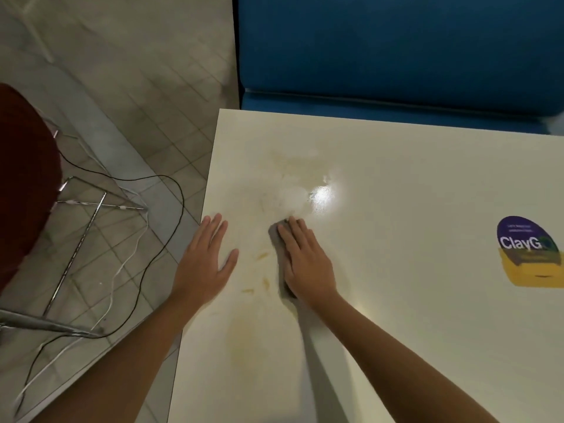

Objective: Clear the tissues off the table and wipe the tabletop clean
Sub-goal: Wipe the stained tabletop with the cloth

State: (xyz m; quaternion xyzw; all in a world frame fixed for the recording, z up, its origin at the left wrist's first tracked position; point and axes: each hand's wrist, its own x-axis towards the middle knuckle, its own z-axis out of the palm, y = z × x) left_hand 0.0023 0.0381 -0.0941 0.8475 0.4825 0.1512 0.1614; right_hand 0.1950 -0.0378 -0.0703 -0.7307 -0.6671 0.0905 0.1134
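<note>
The white tabletop fills the right of the head view. My right hand lies flat with straight fingers, pressing a grey cloth onto the table; only the cloth's left edge shows beside the hand. My left hand rests flat on the table near its left edge, fingers straight, holding nothing. Yellowish smears lie between the two hands, and a faint stained, wet-looking patch spreads just beyond the cloth. No tissues are in view.
A purple and yellow sticker sits at the table's right side. A blue bench seat stands behind the table. On the tiled floor to the left stand a dark red chair with chrome legs and black and white cables.
</note>
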